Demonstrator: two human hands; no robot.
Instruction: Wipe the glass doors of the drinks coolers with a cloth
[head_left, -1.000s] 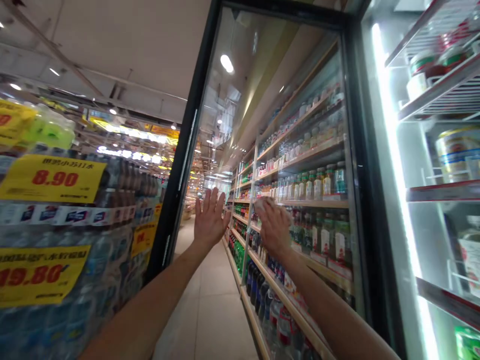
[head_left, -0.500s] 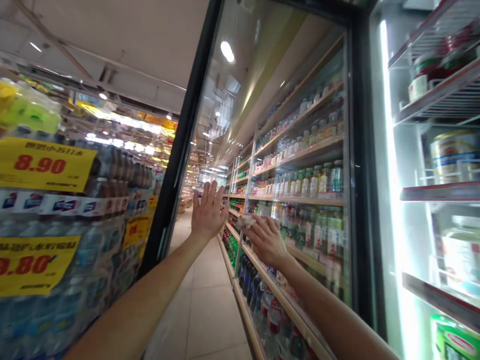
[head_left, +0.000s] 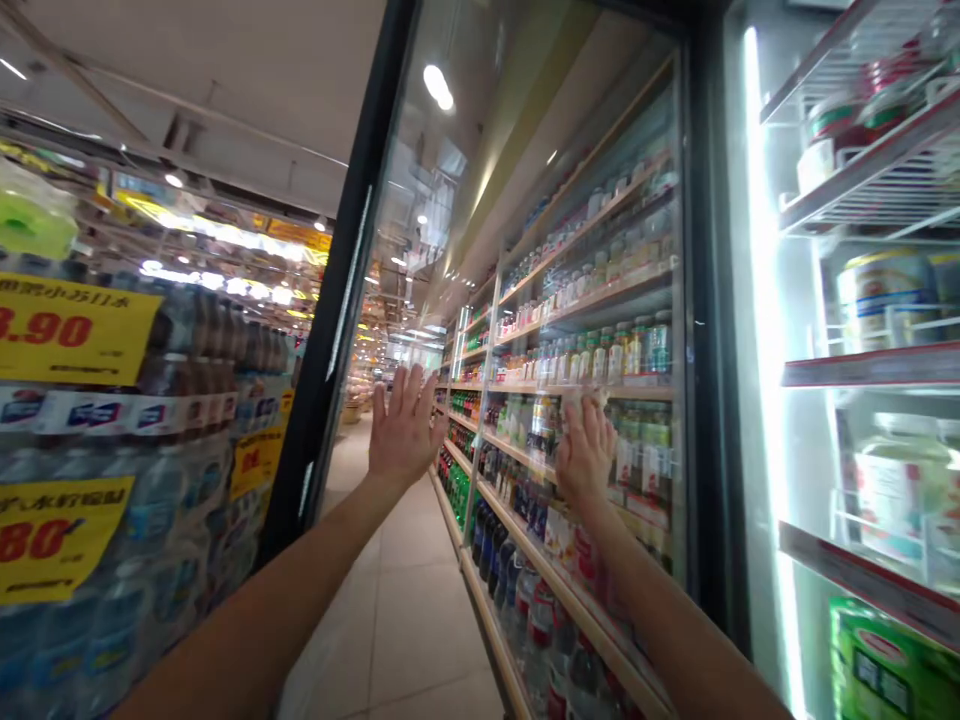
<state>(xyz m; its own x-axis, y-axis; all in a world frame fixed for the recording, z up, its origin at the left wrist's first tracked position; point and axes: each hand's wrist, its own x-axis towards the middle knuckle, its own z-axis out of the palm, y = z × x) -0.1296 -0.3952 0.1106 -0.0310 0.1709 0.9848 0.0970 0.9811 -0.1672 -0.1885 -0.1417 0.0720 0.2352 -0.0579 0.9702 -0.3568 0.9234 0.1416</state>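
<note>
My left hand (head_left: 405,428) lies flat with fingers spread against the pane of an open glass fridge door (head_left: 517,130). Farther right on the same pane, my right hand (head_left: 586,455) presses a small crumpled whitish cloth (head_left: 594,397) to the glass. The cloth shows only around the fingertips; the rest is under the hand. Both arms reach forward from the bottom of the view. Bottles on long shelves appear in the glass, though I cannot tell how much is reflection.
The door's black frame (head_left: 341,250) slants up at the left. Stacked packs of bottled drinks (head_left: 161,510) with yellow price signs (head_left: 75,330) stand beyond it. At the right is the lit fridge interior, with wire shelves (head_left: 870,365), cans, bottles and a green pack (head_left: 885,660).
My right hand has moved right and slightly up across the glass with the cloth, and its fingers now point more upward. My left hand stays flat on the pane. The view has shifted slightly.
</note>
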